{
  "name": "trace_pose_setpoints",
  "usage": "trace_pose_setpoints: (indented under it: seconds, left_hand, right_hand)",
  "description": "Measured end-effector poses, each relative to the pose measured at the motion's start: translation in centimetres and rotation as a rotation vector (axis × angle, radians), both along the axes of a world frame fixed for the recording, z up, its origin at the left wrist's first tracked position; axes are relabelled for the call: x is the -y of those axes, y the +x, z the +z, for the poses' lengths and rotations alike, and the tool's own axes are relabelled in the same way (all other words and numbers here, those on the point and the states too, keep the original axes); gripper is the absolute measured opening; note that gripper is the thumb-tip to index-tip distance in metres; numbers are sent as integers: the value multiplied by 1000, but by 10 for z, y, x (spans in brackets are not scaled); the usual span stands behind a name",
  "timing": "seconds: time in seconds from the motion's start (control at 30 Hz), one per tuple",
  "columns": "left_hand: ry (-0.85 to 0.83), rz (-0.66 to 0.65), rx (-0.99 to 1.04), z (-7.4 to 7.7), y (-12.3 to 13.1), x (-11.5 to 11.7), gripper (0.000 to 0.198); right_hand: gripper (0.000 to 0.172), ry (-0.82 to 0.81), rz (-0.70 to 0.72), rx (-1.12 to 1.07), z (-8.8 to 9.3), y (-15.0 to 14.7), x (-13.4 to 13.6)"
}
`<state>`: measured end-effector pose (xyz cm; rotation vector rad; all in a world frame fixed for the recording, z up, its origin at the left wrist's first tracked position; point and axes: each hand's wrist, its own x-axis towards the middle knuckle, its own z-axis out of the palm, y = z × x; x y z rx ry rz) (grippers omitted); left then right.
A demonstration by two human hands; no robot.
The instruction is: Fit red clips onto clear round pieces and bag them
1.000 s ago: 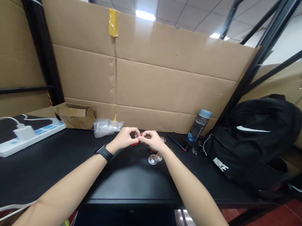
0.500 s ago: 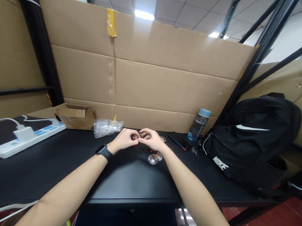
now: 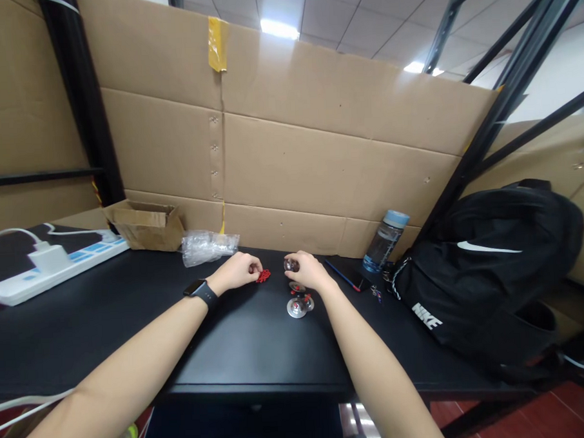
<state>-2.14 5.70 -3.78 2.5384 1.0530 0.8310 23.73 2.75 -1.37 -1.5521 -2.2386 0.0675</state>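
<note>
My left hand point(image 3: 240, 270) wears a dark watch at its wrist. Its thumb and fingers are closed together at the edge of a small heap of red pieces point(image 3: 263, 276); whatever is between the fingertips is hidden. Over to the right, my right hand point(image 3: 308, 270) has its thumb and fingers closed around a shiny round disc point(image 3: 291, 265). Just below that hand, on the black table, lie several more shiny round discs point(image 3: 296, 308) with small red parts at their middles. They overlap one another, and my right hand partly covers the group.
Crumpled clear plastic point(image 3: 207, 247) and a cardboard box point(image 3: 147, 226) stand at the back left, beside a white power strip point(image 3: 85, 257). On the right are a blue pen point(image 3: 341, 275), a water bottle point(image 3: 384, 241) and a black backpack point(image 3: 488, 275). Cardboard point(image 3: 289, 161) walls the back.
My hands were together over the table and have moved apart. The right one has shifted right with a shiny disc, the left slightly left, uncovering the red heap.
</note>
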Motion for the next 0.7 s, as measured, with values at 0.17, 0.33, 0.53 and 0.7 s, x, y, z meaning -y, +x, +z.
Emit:
trace_pose_setpoints:
  seconds: [0.17,0.33,0.53,0.7]
  left_hand:
    - [-12,-23,-58,-5,-1,-1,20]
    - [-14,-39,-56,-3,0,1,18]
    - [-13,-42,-56,-1,0,2,21]
    - [-5,-51,-40,0,0,2,19]
  right_hand:
    - [42,-63,-102,122,-3,16,-4]
    - [39,10,-194,173,-2,27,-10]
    - [36,-153,-336,88,-8,50,-18]
    - [34,-156,-258,36,-11,59,-23]
